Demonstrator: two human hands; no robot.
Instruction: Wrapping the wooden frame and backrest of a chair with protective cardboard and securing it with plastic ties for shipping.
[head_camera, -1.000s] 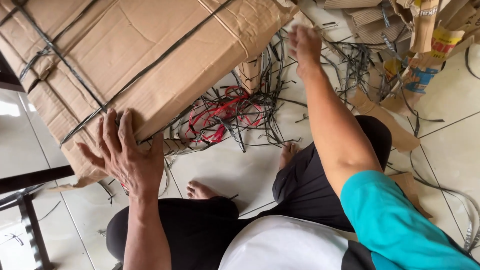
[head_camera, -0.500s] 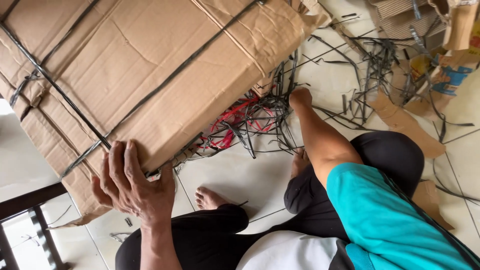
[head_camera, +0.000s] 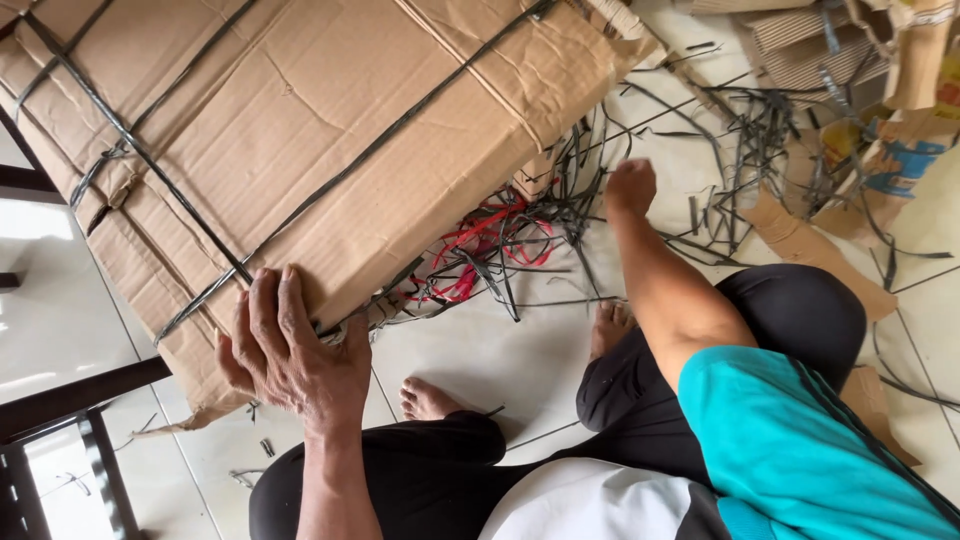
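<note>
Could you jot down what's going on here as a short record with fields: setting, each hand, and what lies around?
Setting: a person seated on a pale tiled floor
Left hand: spread flat on the near edge of a strapped cardboard bundle
Right hand: closed in a fist among loose black straps; what it grips cannot be told
Bundle: tilted, bound with black straps
Around: red straps under the bundle, torn cardboard pieces at right
</note>
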